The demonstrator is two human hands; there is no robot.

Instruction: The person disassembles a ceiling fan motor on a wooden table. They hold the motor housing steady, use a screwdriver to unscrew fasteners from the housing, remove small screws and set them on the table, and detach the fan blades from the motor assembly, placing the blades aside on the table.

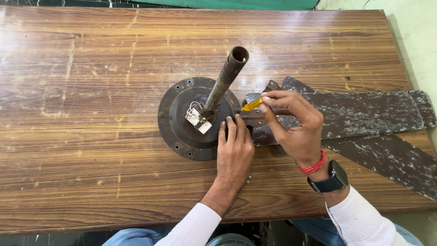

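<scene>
On the scratched wood-grain surface (91,91) I see one round, rusty ceiling-fan motor (182,132) with one metal downrod (225,79). My left hand (234,152) presses flat on its rim, grip released. My right hand (293,125) pinches a yellow-handled screwdriver (251,105) beside two flaking blades (364,114).

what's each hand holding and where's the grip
Right hand pinches a screwdriver by its yellow handle. Left hand grips nothing, pressing flat on the fan motor.
</scene>
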